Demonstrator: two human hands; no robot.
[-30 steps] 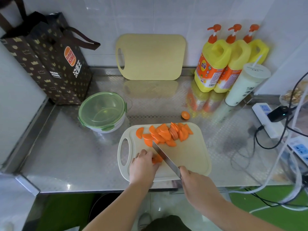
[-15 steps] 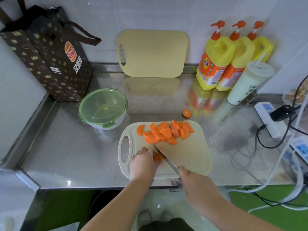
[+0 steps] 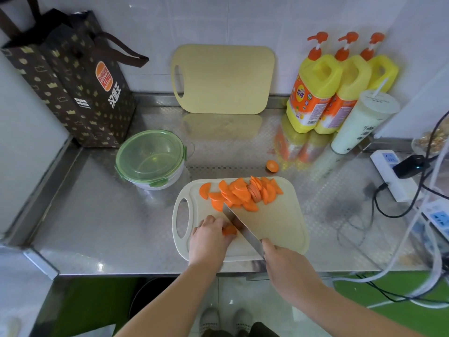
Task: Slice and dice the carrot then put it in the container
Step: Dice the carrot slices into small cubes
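Note:
A pale cutting board (image 3: 279,222) lies on the steel counter. Several half-round carrot slices (image 3: 240,193) are piled at its far side. My left hand (image 3: 209,235) holds a short carrot piece (image 3: 228,231) down on the board, fingers curled over it. My right hand (image 3: 286,266) grips the handle of a knife (image 3: 239,224); the blade slants up-left and sits against the carrot piece. The round container (image 3: 150,159) with a green lid on it stands left of the board. A carrot end (image 3: 272,165) lies on the counter behind the board.
A brown paper bag (image 3: 80,86) stands at the back left, a second cutting board (image 3: 222,79) leans on the wall, three yellow detergent bottles (image 3: 323,88) and a white cup (image 3: 359,122) stand back right. Power strips and cables (image 3: 398,181) cover the right side.
The remaining carrot piece under my left hand has got shorter as the knife keeps cutting; both hands stay in nearly the same place on the board.

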